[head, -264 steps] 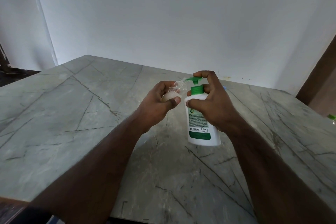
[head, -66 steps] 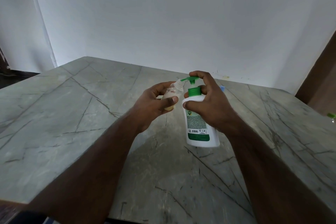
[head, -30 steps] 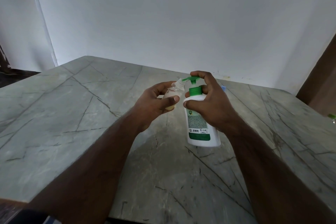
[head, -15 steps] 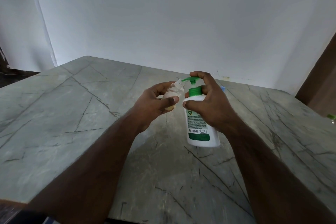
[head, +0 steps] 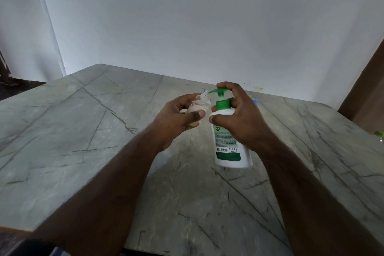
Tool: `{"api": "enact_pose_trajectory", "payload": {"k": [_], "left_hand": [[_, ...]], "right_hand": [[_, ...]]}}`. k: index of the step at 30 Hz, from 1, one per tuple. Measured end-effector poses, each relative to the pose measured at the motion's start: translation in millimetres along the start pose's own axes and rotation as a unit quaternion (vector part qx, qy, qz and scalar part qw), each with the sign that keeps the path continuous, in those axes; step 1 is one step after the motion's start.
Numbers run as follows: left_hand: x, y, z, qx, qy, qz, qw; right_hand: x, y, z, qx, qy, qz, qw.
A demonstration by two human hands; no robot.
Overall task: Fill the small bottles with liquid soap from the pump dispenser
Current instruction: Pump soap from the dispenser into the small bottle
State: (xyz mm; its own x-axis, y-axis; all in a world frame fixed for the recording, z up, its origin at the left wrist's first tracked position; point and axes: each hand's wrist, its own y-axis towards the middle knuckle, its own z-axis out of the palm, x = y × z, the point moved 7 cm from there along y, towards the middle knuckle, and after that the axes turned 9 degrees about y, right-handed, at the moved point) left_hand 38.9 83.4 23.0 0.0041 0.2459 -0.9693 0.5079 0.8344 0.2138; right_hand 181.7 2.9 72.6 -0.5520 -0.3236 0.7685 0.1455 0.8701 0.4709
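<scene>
In the head view, a white pump dispenser (head: 228,147) with a green collar and green pump head stood upright on the grey veined desk (head: 62,131), right of centre and toward the far side. The right hand (head: 239,118) was curled round its upper body, thumb across the front, with a finger bent over the top of the pump head. The left hand (head: 176,116) gripped a small clear bottle (head: 199,108) between thumb and curled fingers, tilted with its open neck up against the green spout. The bottle's lower part held pale cream soap; its upper part looked clear. Both forearms reached in from the near edge. A small blue thing (head: 255,101) lay on the desk just beyond the right hand, mostly hidden. A green-topped object (head: 379,135) showed at the far right edge, too cut off to identify. A white wall (head: 207,27) rose behind the desk.
</scene>
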Motion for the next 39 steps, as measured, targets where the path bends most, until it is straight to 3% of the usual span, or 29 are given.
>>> {"api": "enact_pose_trajectory", "payload": {"k": [39], "left_hand": [[0.8,0.6,1.0,0.001,0.007,-0.008,1.0]], "right_hand": [[-1.3,2.2,-0.7,0.0,-0.005,0.015,1.0]]}}
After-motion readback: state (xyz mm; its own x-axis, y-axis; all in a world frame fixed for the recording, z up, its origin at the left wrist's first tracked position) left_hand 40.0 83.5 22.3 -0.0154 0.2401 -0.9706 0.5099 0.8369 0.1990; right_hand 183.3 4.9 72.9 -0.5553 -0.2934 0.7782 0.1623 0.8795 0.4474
